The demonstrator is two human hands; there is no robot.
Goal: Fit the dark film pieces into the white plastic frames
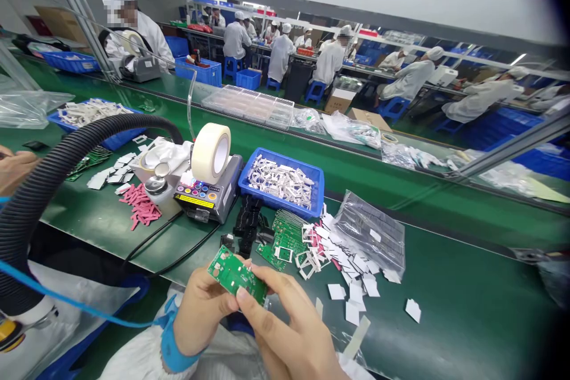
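A green circuit board (231, 272) is held up near the front edge of the bench. My left hand (200, 303), with a blue strap on its wrist, grips the board from its left side and from below. Fingers of my right hand (285, 309) are closed on the board's right end, thumb on its face. Just beyond my hands lie more green boards (289, 231), white plastic frames (307, 264) and black parts (247, 222). White square pads (351, 255) spread to the right of them, with some pink strips among them.
A tape dispenser (209, 190) with a tape roll and a blue tray (321, 190) of white frames stand behind. A bagged black stack (374, 231) lies right. A black hose (102, 130) arches at left, near pink strips (139, 205) and another person's hand (18, 169).
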